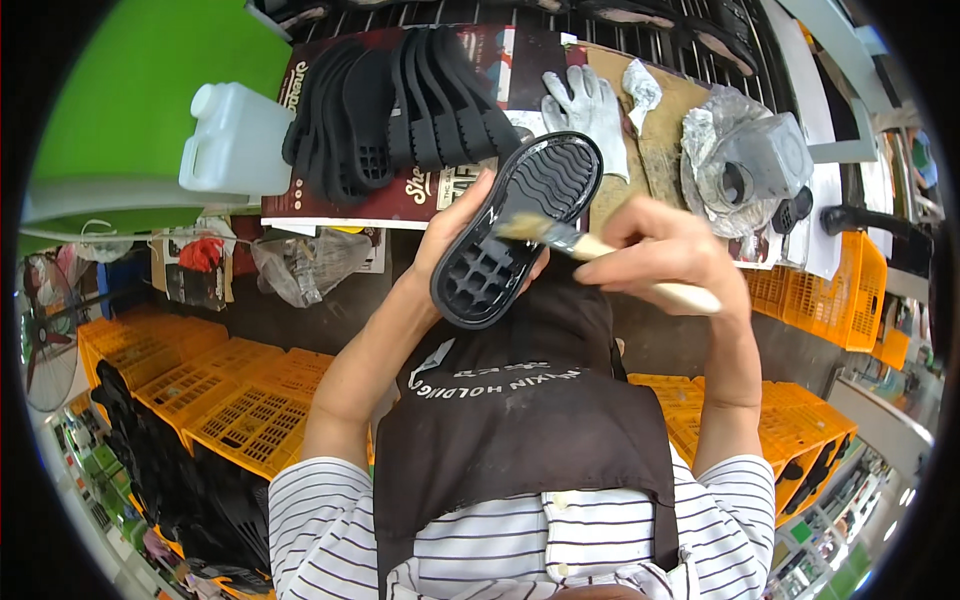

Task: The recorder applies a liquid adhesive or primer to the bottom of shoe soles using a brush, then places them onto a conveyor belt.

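Note:
In front of my apron I hold a black shoe sole (548,178), tilted, with its wavy-ribbed forefoot up and away from me and its gridded heel nearest me. My left hand (453,232) grips it from the left side and underneath. Closed around the pale handle of a paintbrush (590,248) is my right hand (672,255). The brush's bristles, slightly blurred, are over the middle of the sole; whether they touch it I cannot tell. Beyond, on the bench, stands a row of more black soles (440,95), leaning against one another.
A white plastic jug (240,140) stands at the bench's left. To the right lie a grey-white glove (590,110) and a clear plastic container (775,160) on crumpled wrapping. Orange crates (245,400) stand on both sides of me. A conveyor of rollers (420,22) runs behind the bench.

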A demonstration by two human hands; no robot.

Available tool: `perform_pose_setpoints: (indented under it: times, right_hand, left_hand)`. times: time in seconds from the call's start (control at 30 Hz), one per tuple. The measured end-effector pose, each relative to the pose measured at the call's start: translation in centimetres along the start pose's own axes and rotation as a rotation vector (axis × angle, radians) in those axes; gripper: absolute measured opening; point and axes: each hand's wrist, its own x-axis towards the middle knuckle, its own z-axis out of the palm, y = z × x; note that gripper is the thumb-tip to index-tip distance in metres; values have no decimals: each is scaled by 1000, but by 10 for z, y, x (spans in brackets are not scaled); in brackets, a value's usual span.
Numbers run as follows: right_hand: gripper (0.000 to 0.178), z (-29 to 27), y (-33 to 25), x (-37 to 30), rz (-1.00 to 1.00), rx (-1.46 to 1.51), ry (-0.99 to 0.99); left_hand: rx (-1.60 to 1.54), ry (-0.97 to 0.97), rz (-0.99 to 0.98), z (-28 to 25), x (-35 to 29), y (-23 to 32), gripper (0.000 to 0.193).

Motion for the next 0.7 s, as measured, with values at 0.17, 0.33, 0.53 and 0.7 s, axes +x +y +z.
perform_pose_setpoints:
  times: [0.17, 0.33, 0.53, 0.7]
  right_hand:
    - [32, 8, 22, 3, 1, -26, 11]
    - [25, 5, 31, -2, 121, -217, 162]
    - [16, 16, 32, 0, 189, -311, 366]
    - [19, 28, 18, 13, 519, -13, 427]
  left_hand:
    - [11, -182, -16, -11, -7, -2, 67]
    - [38, -111, 47, -9, -9, -6, 68]
    - [273, -10, 140, -10, -8, -15, 64]
    - [605, 19, 291, -14, -8, -17, 61]
